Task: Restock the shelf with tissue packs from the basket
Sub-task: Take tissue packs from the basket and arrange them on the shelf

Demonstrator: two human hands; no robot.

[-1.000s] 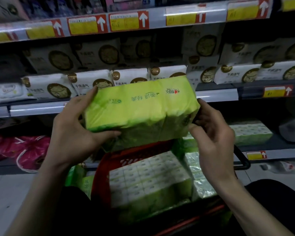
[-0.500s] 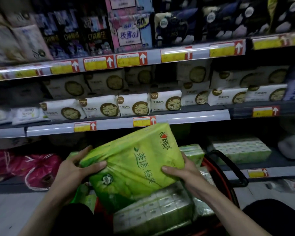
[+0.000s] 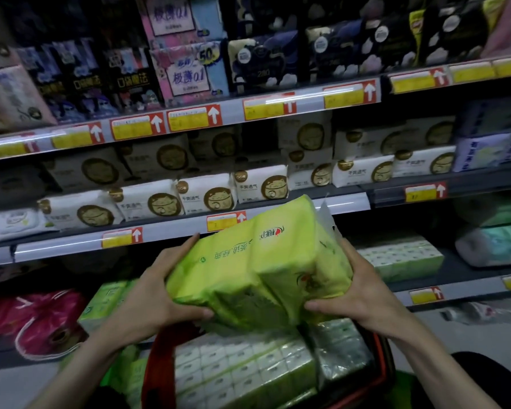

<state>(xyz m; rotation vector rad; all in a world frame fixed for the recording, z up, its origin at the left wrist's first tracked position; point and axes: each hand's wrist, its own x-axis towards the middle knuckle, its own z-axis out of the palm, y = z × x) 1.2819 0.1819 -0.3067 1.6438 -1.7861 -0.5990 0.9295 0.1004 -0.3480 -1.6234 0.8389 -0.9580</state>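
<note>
From the head view, the left hand [image 3: 157,293] and right hand [image 3: 357,293] each grasp an end of a green tissue pack [image 3: 257,267], held above the red basket [image 3: 160,370] and in front of the low shelf [image 3: 455,286] — the carry step, I judge, with more packs left in the basket. The next move likely calls for lowering it into the gap beside the green packs there. Its print is upside down and unclear — the pink pack [image 3: 186,72] above reads "0.1".

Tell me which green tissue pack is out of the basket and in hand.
The bright yellow-green plastic-wrapped tissue pack, held between both hands; the others lie in the red basket.
</note>
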